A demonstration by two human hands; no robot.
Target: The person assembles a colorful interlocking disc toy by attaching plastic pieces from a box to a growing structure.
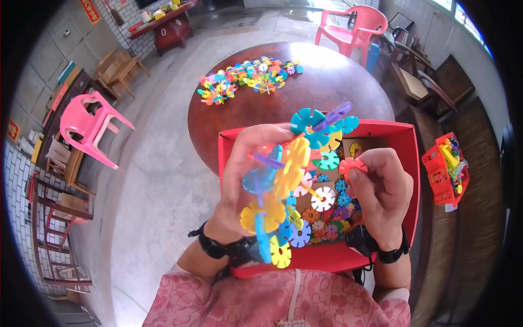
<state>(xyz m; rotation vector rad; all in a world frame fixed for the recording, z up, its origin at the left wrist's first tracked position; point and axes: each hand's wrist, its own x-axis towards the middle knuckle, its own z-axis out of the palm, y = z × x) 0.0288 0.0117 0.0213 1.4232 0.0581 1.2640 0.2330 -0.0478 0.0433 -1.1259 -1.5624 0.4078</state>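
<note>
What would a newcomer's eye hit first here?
Probably the multicoloured cluster of notched plastic discs in the left hand, front and centre. Next, the small red disc pinched between the right hand's thumb and forefinger, over the red box of loose discs. Beyond, a wide disc assembly sits on the round brown table.

Just one view here: a fisheye cam on the person's head, pointing down and a bit forward. Their patterned pink top (229, 305) fills the bottom edge, so it's basically their own eye line. Left hand (238, 171) and right hand (385, 188) are super close, red box (406, 158) just below. The round table (332, 90) is farther off, the pink chair (357, 34) up top way back. Edges bend, corners go black.
</note>
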